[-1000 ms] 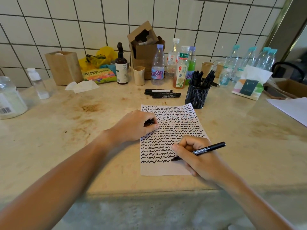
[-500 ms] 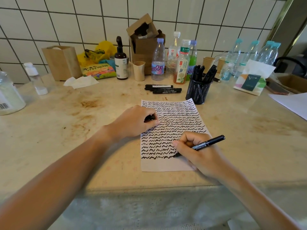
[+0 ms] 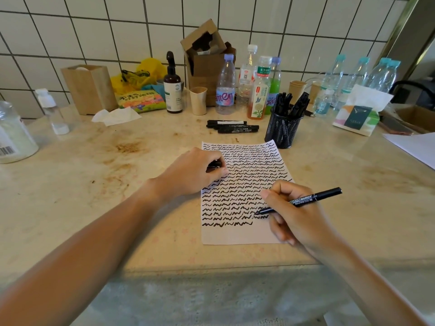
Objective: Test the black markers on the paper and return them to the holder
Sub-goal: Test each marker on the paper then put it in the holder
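Note:
A white paper (image 3: 237,235) covered in rows of black squiggles lies on the counter in front of me. My right hand (image 3: 297,217) grips a black marker (image 3: 313,198) with its tip down on a lower row of squiggles. My left hand (image 3: 193,171) rests on the paper's left edge, its fingers curled round a small black marker cap (image 3: 213,166). Behind the paper, three black markers (image 3: 231,127) lie side by side. A black mesh holder (image 3: 283,129) with several black markers stands at the paper's far right corner.
Bottles (image 3: 225,87), a brown pump bottle (image 3: 173,89), paper cups (image 3: 198,100), a cardboard box (image 3: 207,57) and a wooden box (image 3: 88,88) line the tiled wall. A tissue pack (image 3: 360,112) sits right of the holder. A big jar (image 3: 13,135) stands far left. Loose paper (image 3: 416,147) lies far right.
My right hand has moved the marker tip rightward along a lower row, adding more squiggle. My left hand has stayed on the paper's edge with the cap.

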